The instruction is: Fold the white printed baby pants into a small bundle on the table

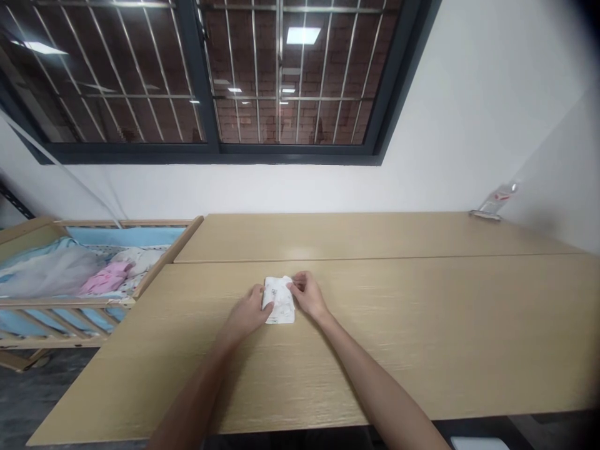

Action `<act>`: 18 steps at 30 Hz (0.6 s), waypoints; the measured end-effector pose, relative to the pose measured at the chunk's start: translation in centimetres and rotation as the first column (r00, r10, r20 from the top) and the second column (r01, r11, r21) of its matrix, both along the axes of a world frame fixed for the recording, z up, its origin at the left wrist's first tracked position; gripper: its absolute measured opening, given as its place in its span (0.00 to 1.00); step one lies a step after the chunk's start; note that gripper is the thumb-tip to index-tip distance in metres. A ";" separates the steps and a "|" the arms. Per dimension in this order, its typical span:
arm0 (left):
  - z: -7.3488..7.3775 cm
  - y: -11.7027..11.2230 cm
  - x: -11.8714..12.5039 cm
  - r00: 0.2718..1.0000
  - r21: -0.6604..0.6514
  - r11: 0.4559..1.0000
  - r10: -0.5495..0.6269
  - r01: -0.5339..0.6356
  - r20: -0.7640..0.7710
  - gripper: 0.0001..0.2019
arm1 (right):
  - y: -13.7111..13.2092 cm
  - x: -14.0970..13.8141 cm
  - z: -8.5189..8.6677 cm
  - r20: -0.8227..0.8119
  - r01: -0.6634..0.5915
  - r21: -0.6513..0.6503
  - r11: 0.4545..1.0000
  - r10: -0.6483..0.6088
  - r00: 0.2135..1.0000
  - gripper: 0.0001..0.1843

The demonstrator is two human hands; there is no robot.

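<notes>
A small white packet (pixel 280 305) with faint dark printing lies flat on the light wooden table (pixel 398 325), between my two hands. My left hand (pixel 248 312) grips its left edge, with the thumb on top. At the upper right corner, my right hand (pixel 309 295) pinches the packet between thumb and fingers. What the packet contains cannot be seen.
On the left stands a wooden crib (pixel 70 304) with blue lining, holding a pink cloth (pixel 107 278) and pale bedding. A clear plastic bottle (pixel 500 197) leans in the far right corner. Behind the table is a white wall with a barred window (pixel 295 75).
</notes>
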State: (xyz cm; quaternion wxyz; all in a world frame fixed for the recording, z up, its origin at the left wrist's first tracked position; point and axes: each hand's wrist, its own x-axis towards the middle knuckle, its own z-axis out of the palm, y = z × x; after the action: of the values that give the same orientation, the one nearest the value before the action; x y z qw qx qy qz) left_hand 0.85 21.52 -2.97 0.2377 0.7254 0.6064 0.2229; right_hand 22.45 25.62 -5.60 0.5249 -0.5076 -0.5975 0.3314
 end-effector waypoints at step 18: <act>1.9 -4.6 1.6 0.982 0.308 0.950 0.101 -0.047 -0.161 0.18 | -0.6 -0.3 0.6 0.178 -0.029 0.110 0.994 0.009 0.984 0.16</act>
State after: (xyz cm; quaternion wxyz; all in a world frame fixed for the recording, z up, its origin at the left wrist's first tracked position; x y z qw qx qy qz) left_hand 2.41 16.93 -1.08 0.0612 0.7465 0.6104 0.2575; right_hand 22.17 25.05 -4.98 0.4941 -0.4991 -0.6643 0.2560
